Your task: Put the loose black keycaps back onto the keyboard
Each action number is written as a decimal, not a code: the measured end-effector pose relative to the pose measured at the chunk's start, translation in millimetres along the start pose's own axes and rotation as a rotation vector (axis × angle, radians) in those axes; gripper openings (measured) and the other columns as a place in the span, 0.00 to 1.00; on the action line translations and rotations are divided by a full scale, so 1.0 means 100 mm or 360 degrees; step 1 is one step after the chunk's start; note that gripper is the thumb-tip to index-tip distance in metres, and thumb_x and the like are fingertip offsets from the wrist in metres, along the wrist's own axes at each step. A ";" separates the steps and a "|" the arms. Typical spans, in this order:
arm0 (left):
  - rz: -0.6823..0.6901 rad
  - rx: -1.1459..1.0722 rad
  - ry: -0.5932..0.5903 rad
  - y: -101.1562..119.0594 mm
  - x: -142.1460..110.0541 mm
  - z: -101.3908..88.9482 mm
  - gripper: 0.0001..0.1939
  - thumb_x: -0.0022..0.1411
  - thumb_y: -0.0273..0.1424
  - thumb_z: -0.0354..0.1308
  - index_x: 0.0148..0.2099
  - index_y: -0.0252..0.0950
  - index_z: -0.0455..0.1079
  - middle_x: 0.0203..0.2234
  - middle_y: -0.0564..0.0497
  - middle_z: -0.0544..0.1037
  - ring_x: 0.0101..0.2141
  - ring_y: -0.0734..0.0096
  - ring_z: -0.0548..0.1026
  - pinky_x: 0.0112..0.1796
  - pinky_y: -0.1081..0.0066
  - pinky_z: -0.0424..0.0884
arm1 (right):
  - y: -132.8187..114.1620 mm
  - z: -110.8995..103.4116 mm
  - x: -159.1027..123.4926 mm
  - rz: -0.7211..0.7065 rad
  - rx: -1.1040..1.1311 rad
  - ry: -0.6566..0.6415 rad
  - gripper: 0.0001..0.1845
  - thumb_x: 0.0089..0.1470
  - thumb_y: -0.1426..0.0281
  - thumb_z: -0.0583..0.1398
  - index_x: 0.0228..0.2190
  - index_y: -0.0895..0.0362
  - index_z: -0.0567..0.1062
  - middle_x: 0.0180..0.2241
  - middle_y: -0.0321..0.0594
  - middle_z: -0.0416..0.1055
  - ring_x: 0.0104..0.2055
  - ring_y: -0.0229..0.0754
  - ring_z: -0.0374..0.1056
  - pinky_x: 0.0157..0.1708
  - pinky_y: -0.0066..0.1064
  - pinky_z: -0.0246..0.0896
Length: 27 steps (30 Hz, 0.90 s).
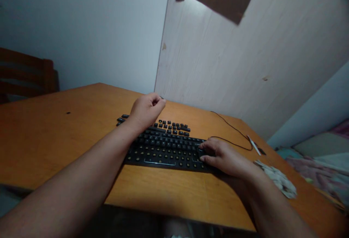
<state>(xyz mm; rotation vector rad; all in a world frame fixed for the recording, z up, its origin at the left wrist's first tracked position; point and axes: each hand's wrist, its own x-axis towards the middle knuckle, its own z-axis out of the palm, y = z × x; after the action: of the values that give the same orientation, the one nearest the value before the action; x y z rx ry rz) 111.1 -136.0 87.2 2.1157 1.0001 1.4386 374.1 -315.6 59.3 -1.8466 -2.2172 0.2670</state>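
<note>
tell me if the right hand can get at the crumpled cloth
Probably yes: the cloth lies beside the right forearm with nothing seen on top, though the right hand would have to leave the keyboard.

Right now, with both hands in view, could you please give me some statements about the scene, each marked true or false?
1. The right hand is at the right end of the keyboard. True.
2. The loose keys lie on the near side of the keyboard. False: the loose keys lie beyond it.
3. The left hand has its fingers spread wide. False: the left hand's fingers are curled in.
4. The cloth lies to the right of the keyboard. True.
</note>
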 end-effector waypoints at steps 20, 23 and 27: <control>0.0167 -0.0154 -0.1015 0.32 -0.19 0.76 0.10 0.62 0.33 0.57 0.39 0.34 0.77 0.32 0.49 0.80 0.34 0.68 0.75 0.36 0.70 0.69 | 0.18 0.07 0.04 0.0037 0.0471 0.0223 0.13 0.53 0.65 0.66 0.41 0.55 0.79 0.36 0.39 0.73 0.38 0.44 0.68 0.39 0.36 0.63; 0.0250 -0.0058 -0.1018 0.23 -0.26 0.80 0.10 0.62 0.33 0.57 0.40 0.36 0.77 0.35 0.49 0.81 0.36 0.67 0.76 0.38 0.70 0.69 | 0.13 0.07 0.04 0.0079 0.0505 0.0229 0.13 0.52 0.66 0.66 0.40 0.55 0.79 0.37 0.40 0.75 0.38 0.44 0.68 0.39 0.36 0.62; 0.0327 0.0015 -0.1010 0.24 -0.32 0.82 0.09 0.62 0.32 0.56 0.39 0.36 0.77 0.35 0.49 0.81 0.36 0.67 0.76 0.38 0.70 0.69 | 0.10 0.05 0.04 0.0213 0.0772 0.0151 0.12 0.51 0.65 0.67 0.38 0.56 0.79 0.30 0.36 0.72 0.31 0.40 0.65 0.30 0.32 0.58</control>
<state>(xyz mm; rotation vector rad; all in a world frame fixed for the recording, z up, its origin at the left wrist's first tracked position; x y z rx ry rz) 186.8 -169.8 50.1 2.4904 0.5540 0.7331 381.1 -310.2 51.5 -1.6923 -1.7668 0.6614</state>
